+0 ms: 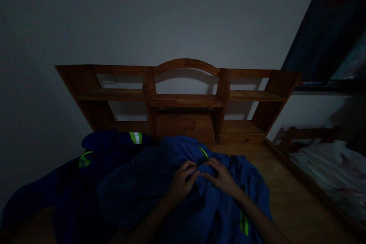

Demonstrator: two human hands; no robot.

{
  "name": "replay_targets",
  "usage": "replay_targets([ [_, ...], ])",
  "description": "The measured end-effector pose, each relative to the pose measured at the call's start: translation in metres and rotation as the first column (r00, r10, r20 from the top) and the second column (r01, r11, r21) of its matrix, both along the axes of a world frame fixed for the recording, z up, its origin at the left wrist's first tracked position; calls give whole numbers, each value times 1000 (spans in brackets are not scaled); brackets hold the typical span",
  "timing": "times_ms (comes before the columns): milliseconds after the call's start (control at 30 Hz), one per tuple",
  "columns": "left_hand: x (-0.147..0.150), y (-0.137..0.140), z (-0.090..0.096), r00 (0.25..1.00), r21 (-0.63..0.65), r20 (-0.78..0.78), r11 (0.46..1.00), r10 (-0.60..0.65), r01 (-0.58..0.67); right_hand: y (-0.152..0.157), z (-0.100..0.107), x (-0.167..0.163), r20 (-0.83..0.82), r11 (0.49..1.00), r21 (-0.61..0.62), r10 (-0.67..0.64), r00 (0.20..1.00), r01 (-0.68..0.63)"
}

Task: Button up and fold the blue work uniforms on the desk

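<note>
A blue work garment [183, 213] with yellow-green reflective strips lies spread and rumpled in front of me. Both hands meet on its upper middle part, close together. My left hand [183, 179] pinches a fold of the cloth between thumb and fingers. Just beside it, my right hand [221, 177] grips the same fold, thumb toward the left thumb. The cloth between them stands up a little, near a yellow-green strip. To the left lies a darker blue garment [105, 152] with silver and yellow-green bands. The scene is dim, so fine details such as buttons cannot be made out.
Behind the clothes stands a wooden headboard shelf [185, 101] against a pale wall [171, 15]. The garments rest on a wooden surface [286, 183] with a raised edge at right. Beyond that edge is a whitish, crumpled covering [328, 167]. A dark curtain [314, 38] hangs at upper right.
</note>
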State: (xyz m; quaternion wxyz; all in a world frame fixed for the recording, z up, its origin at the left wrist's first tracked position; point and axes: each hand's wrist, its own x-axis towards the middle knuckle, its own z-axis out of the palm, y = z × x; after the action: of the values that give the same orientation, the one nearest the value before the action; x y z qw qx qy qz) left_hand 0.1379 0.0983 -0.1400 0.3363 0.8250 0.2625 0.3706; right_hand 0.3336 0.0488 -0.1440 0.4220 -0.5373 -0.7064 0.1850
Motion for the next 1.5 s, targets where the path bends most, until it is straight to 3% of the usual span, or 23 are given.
replay_targets([
  [67,0,4,-2,994,71,42,992,102,-105,0,-1,0,-33,1000,-5,-13,999,13],
  [167,-2,7,-6,956,232,80,928,281,-292,0,-1,-2,-94,999,-22,-52,994,50],
  [233,-3,4,-7,956,251,70,923,283,-292,0,0,-2,-124,998,-37,-61,990,56],
  [367,3,-5,-7,979,39,79,981,187,-191,3,1,0,-168,997,-63,-53,984,43],
  [500,11,-7,-9,943,-271,150,930,297,-249,4,2,4,-212,995,-94,-32,977,12],
  [567,12,-4,-12,947,-349,154,912,281,-214,4,2,5,-223,994,-109,-18,975,-7],
  [767,9,1,-13,965,-371,195,924,176,-94,3,2,4,-230,992,-119,-1,973,-27],
  [933,11,-2,-14,960,-570,210,821,183,-32,3,1,3,-217,994,-113,-25,976,0],
  [1167,11,1,-23,954,-691,277,714,115,115,2,2,1,-246,987,-150,20,969,-58],
  [1367,12,0,-21,951,-669,274,738,141,83,4,-2,-3,-220,988,-155,-49,974,14],
  [1500,12,-1,-22,962,-657,241,752,129,64,5,-4,-4,-234,990,-143,-18,972,-16],
])
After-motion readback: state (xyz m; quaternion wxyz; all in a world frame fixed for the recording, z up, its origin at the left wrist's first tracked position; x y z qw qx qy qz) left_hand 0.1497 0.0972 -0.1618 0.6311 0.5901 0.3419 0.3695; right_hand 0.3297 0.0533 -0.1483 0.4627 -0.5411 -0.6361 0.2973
